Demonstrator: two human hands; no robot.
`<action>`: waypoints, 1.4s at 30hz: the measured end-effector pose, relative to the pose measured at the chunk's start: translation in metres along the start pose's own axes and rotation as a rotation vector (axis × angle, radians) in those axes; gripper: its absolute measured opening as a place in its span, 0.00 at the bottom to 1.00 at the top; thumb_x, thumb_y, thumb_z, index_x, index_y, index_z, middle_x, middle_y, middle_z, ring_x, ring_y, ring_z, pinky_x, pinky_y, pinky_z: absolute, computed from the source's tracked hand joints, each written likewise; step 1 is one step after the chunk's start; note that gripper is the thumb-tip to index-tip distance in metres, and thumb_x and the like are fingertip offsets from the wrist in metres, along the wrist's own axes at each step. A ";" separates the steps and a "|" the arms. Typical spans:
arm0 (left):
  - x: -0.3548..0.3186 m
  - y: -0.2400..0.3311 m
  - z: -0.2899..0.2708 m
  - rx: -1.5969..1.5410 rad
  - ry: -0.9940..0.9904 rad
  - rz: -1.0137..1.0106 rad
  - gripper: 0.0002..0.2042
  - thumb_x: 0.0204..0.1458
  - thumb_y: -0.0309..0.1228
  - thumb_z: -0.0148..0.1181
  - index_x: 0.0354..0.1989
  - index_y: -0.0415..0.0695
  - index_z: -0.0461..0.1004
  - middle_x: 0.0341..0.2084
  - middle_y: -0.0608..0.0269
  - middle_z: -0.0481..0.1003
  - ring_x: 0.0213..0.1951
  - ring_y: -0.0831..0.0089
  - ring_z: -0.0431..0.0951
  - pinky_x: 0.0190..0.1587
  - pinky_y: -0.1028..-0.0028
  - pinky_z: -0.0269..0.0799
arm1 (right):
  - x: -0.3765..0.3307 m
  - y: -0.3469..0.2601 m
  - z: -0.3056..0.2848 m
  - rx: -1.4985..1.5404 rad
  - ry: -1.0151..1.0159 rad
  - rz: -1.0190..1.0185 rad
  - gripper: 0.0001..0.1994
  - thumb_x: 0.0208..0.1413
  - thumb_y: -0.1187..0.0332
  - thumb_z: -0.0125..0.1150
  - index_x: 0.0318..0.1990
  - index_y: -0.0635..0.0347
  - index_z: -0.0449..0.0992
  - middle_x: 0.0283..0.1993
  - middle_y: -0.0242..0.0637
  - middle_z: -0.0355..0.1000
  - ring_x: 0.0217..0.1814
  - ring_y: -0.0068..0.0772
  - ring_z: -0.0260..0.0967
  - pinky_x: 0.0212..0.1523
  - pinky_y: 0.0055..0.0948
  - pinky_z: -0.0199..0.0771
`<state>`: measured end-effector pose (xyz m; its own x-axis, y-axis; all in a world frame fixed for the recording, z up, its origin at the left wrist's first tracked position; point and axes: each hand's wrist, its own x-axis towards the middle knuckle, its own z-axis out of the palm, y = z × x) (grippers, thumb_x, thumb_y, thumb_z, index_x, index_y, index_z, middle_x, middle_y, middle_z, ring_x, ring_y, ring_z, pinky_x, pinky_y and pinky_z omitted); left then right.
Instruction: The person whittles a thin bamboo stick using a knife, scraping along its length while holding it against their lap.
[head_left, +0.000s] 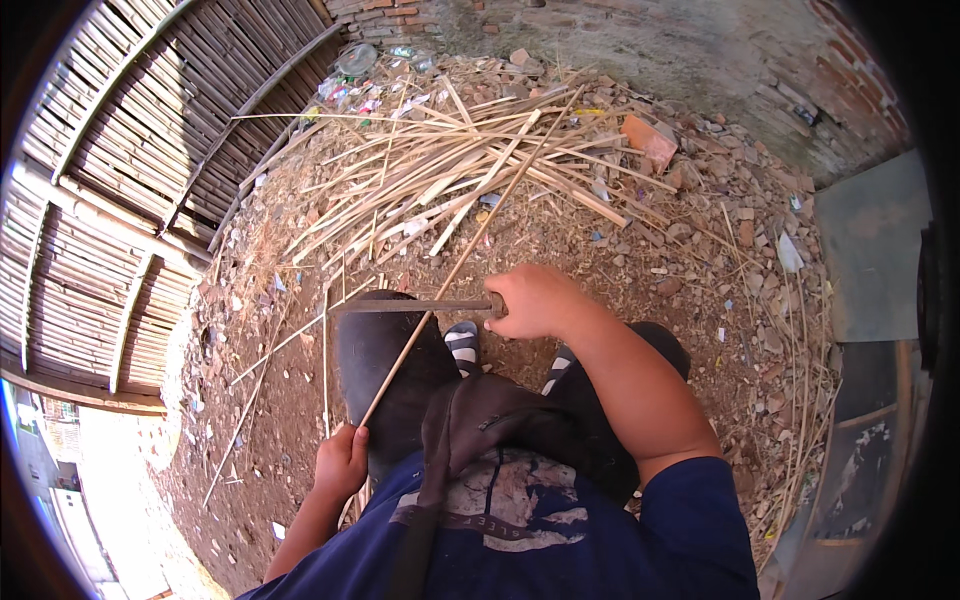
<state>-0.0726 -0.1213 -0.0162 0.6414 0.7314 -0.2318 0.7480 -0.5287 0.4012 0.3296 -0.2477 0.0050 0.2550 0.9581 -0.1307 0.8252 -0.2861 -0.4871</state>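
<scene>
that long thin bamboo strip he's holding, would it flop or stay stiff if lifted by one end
The bamboo strip is long and very thin, so it would probably bow and whip. It looks light. The left hand grips its near end; the right hand holds a blade across it.

You are outdoors in a rough yard used for splitting bamboo. A heap of bamboo strips (470, 170) lies on the bare dirt ground (700, 290), which is strewn with shavings, stones and broken brick (648, 140). A woven bamboo wall (110, 170) stands on your left, and a weathered brick wall (700, 50) closes the far side.
</scene>
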 end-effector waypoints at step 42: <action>0.032 -0.027 -0.011 -0.083 -0.134 0.063 0.21 0.68 0.42 0.50 0.28 0.37 0.70 0.21 0.39 0.73 0.29 0.35 0.76 0.32 0.48 0.68 | 0.046 0.002 0.046 0.018 0.052 0.136 0.13 0.45 0.60 0.68 0.36 0.57 0.81 0.31 0.49 0.78 0.37 0.57 0.78 0.39 0.50 0.76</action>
<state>-0.0743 -0.0784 -0.0249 0.7079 0.6310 -0.3173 0.6921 -0.5304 0.4895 0.3202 -0.2031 -0.0419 0.3903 0.9081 -0.1516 0.7719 -0.4125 -0.4837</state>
